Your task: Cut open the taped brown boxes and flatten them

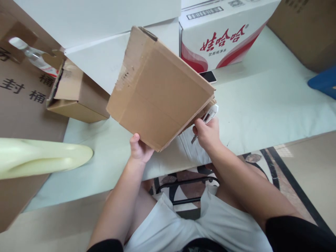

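A brown cardboard box (168, 91) is raised and tilted above the pale green cloth. My left hand (140, 149) grips its lower left edge, thumb on the near face and the other fingers hidden behind. In my right hand (208, 132) is a white utility knife (210, 113), with its metal blade pointing down toward me, below the fist. That hand is closed at the box's right edge, where torn cardboard layers show. Whether the right fingers also touch the box I cannot tell.
A white and red carton (220, 42) and a phone (209, 76) sit beyond the box. To the left are an open small carton (86, 92), a clear bottle (39, 59) and a pale yellow plastic object (44, 157). A blue object (324, 83) is at the right edge of the cloth-covered table (286, 108).
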Demonstrator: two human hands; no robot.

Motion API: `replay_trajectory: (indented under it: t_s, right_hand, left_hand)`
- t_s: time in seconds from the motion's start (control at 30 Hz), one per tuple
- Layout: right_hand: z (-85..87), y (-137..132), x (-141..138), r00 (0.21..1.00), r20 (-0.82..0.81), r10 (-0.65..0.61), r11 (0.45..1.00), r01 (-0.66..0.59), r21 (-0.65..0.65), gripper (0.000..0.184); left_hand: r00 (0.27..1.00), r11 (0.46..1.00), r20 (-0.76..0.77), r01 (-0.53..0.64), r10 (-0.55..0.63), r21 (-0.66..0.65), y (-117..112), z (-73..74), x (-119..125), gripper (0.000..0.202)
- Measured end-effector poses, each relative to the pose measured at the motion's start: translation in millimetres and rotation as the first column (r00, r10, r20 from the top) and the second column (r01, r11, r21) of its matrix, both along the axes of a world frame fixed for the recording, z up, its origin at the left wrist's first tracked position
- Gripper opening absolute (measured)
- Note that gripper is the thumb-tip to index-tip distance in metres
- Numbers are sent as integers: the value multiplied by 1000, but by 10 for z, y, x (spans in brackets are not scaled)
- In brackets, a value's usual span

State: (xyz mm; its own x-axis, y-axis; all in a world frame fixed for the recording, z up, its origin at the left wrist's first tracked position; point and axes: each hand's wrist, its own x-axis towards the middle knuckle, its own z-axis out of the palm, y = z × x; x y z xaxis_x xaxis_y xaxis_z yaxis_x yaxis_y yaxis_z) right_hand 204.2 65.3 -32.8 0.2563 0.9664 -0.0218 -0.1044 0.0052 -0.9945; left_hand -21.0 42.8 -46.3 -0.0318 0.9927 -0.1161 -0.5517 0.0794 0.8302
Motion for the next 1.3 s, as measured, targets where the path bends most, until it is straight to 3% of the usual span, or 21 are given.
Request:
replay_trajectory:
  t_s: [0.1,0.2,0.33,0.57,0.83,1.3]
  right_hand:
    - [96,-10,-7,998,-29,49,999,-49,-16,19]
    - [181,-19,-8,994,-78,78,995,-82,-52,49]
    - [192,-17,3,990,-112,86,993,-95,-77,63]
    - [121,16,4,991,-111,73,996,-79,-52,54]
    - [159,6,4,990,-105,96,995,-100,-26,60]
    - [134,41,-12,985,-155,75,997,-75,4,46]
  left_hand:
    - [1000,1000,11,-10,10,-14,3,-10,-10,66]
    - [999,998,39,-13,16,-62,3,-24,-19,64]
    - [999,997,45,-23,26,-74,-1,-24,-20,66]
    - [1000,997,21,-6,8,-77,-11,6,-6,68]
    - [999,994,48,-18,23,-103,-13,6,-6,68]
    - [996,994,88,16,-6,-109,-3,4,-3,64]
